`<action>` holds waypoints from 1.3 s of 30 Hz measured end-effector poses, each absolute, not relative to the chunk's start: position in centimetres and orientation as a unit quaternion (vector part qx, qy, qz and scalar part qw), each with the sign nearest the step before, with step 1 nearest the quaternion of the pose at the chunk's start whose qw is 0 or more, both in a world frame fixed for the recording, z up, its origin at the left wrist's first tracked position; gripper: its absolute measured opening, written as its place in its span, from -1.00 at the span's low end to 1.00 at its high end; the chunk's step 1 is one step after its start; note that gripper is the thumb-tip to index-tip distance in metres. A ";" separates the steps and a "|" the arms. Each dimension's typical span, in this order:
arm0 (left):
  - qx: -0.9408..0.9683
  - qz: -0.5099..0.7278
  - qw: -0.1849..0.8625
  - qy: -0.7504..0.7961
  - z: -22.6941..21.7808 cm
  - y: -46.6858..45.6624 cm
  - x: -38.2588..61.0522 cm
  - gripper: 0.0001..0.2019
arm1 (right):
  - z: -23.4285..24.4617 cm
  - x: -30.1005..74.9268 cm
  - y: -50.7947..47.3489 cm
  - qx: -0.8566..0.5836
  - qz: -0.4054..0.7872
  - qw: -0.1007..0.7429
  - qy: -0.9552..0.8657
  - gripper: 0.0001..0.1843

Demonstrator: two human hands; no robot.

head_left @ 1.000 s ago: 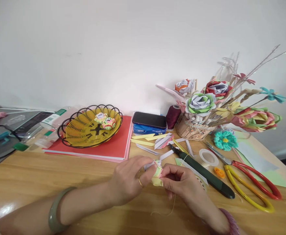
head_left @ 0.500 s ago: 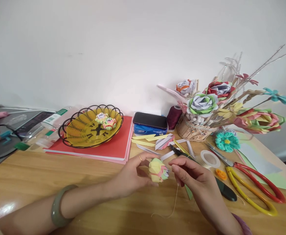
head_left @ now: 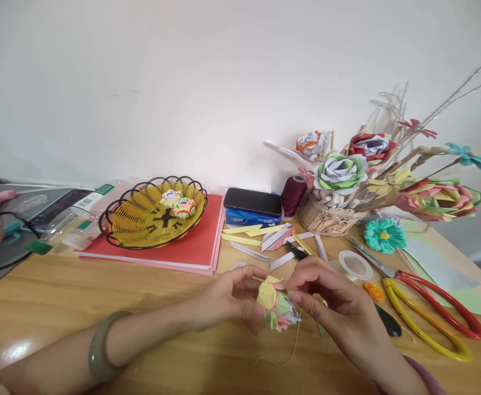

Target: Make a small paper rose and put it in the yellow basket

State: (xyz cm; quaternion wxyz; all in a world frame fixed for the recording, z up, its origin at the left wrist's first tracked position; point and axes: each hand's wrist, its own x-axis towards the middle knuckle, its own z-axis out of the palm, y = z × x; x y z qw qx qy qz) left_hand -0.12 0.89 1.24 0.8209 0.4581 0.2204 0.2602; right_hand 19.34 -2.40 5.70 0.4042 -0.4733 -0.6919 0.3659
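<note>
White wall backed the wooden tabletop. Near 6 o'clock, the left hand cradled the paper flower; the right hand pinched at its 2 o'clock edge, contents unclear. Light pressure probably avoided crushing it.

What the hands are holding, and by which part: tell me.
The left hand holds the paper flower by its yellow side, nearest the palm. The right hand is at the opposite side; whether it pinches anything cannot be told.
</note>
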 end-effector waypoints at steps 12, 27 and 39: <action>0.486 0.217 0.822 0.201 1.5 1.0 -0.6 -0.58 | 6.1 19.4 -2.0 -0.464 0.567 0.335 -0.592 -0.75; 0.413 0.230 0.859 0.194 1.6 1.1 -0.3 -0.44 | 5.3 19.1 -2.5 -0.497 0.324 0.419 -0.688 -0.88; 0.393 0.257 0.858 0.210 1.3 1.4 -0.2 -0.43 | 3.9 18.8 -3.2 -0.409 0.065 0.343 -0.843 -0.66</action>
